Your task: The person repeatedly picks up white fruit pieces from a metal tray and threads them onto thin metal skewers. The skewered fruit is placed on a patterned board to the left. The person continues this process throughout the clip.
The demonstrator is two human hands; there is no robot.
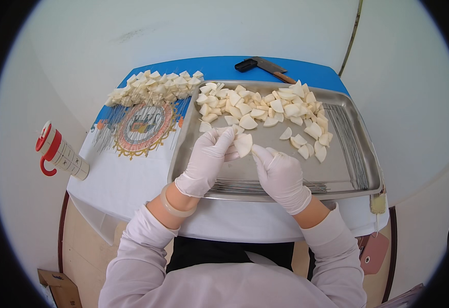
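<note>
Both hands wear white gloves over a metal tray (182, 154). My left hand (209, 158) pinches white wedge-shaped vegetable pieces (243, 144), with another piece partly behind its fingers. My right hand (280, 173) has thumb and forefinger closed at the right edge of the front piece; a thin skewer between them cannot be made out. Loose wedges (261, 106) are heaped along the tray's back and right. Thin metal skewers (236, 186) lie along the near edge, and more skewers (346, 142) lie at the right side. Skewered wedges (157, 86) are piled left of the tray.
A cleaver (269, 65) and a black-handled tool (246, 65) lie behind the tray on the blue cloth (209, 63). A white and red bottle (62, 152) stands at the table's left edge. A pink case (374, 254) hangs low at the right; a cardboard box (60, 288) is on the floor.
</note>
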